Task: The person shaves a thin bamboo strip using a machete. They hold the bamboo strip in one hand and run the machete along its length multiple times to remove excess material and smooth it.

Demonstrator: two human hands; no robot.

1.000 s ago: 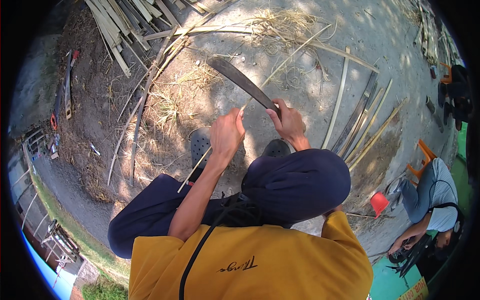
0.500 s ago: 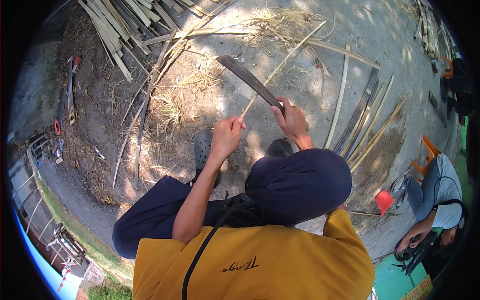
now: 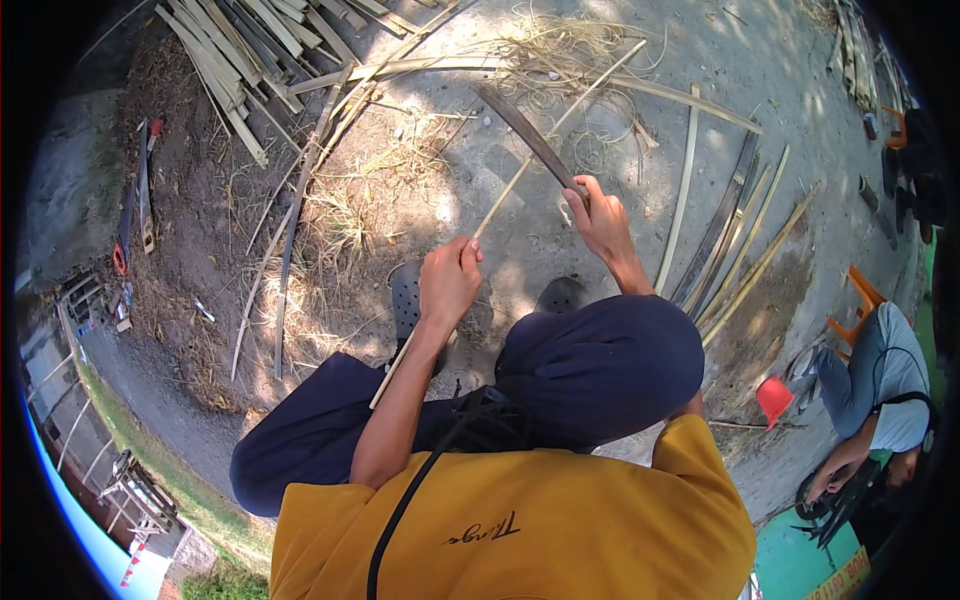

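Observation:
My left hand (image 3: pixel 449 285) is closed round a thin, pale bamboo strip (image 3: pixel 510 188). The strip slants up and right to its far end, and its lower end shows beside my left forearm, over my knee. In my right hand (image 3: pixel 603 222) is the handle of a machete (image 3: pixel 530 137), its long dark blade pointing up and left. The blade lies across the strip in the picture; whether the two touch I cannot tell.
Split bamboo slats (image 3: pixel 225 70) are piled at the far left. Curled shavings (image 3: pixel 560 65) lie ahead, and several longer strips (image 3: pixel 735 235) rest at my right. A seated person (image 3: pixel 870 380) is at far right, near a red container (image 3: pixel 773 400). A saw (image 3: pixel 124 225) lies left.
My right hand and the machete have moved right and farther up along the strip. My left hand has shifted slightly down and left. The strip's lower end has come into view beside my forearm.

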